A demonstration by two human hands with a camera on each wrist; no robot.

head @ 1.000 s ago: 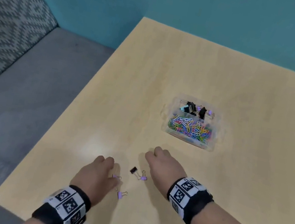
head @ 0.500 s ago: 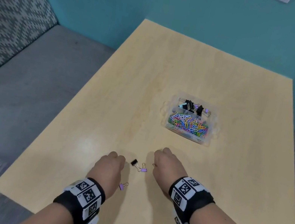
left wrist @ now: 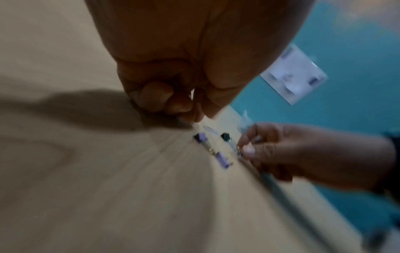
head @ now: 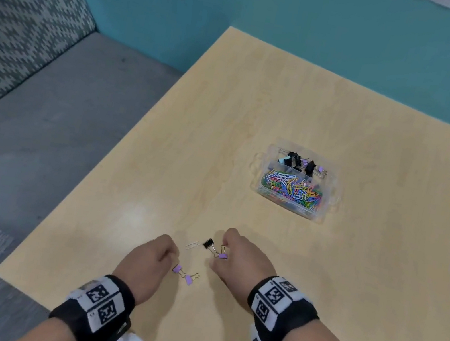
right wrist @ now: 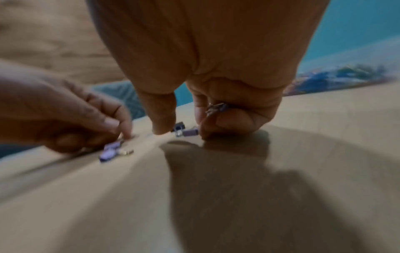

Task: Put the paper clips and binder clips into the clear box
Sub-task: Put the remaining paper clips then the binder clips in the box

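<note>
Nearest the table's (head: 348, 282) front edge, the left hand (head: 145, 267) lies knuckles-up with its fingers curled under, the fingertips down on the pale wood-grain surface; what they pinch, if anything, cannot be told. Just right of it lie two lilac binder clips (head: 184, 274) joined end to end, their long axis running from near-right to far-left. The left wrist view shows the same pair (left wrist: 213, 150) as a blurred chain on the wood.

A little farther, the right hand (head: 240, 263) is curled too. The right wrist view shows what the head view hides: a small lilac clip with gold wire handles (right wrist: 216, 107) tucked inside the curled fingers (right wrist: 233, 119), and the thumb (right wrist: 161, 116) pointing down at the table. Against this hand lie a lilac binder clip (head: 222, 255) and a black binder clip (head: 208, 243), its wire handles pointing back toward the hand. A white paper clip (head: 192, 245) lies left of the black one, its long axis slanting from near-left to far-right.

Well beyond, right of centre, stands the clear box (head: 330, 195), a rectangular plastic tray with compartments: coloured paper clips (head: 292, 189) fill the near part, black and lilac binder clips (head: 300, 162) the far ones.
</note>
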